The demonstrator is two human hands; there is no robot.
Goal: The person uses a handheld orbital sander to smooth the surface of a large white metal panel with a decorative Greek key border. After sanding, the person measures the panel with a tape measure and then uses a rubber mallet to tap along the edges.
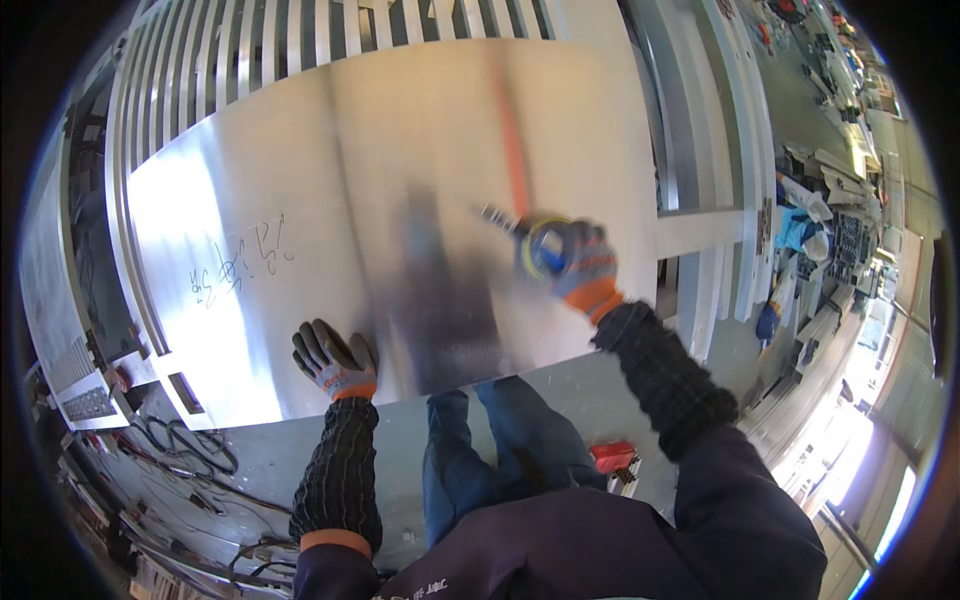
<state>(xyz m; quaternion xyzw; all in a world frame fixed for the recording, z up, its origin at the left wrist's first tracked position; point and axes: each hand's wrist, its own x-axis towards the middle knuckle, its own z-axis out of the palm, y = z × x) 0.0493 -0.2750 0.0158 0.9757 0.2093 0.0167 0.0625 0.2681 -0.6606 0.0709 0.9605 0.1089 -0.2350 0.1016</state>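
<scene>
Broadly, a slatted tabletop (700, 235) of pale metal bars, straight-edged, shows at the upper left and right of the frame. On it, across the centre: a smooth metal sheet (290, 340), brushed-looking, glaring white at left, with mirror-like dark blurs mid-sheet and thin handwritten strokes (240, 262) at left. Black cable (215, 458), looped, lower left on grey floor (400, 530). Left hand (338, 362), lower left of centre: grey-and-orange knit glove, dark fingers spread, lying palm down near the sheet's lower edge. Right hand (588, 262), right of centre: same glove type, fingers curled round a rounded blue-and-yellow tool (546, 250). Tool's striped tip points upper left; motion-blurred, contact with sheet unclear. Small red box (612, 457), lower right.
</scene>
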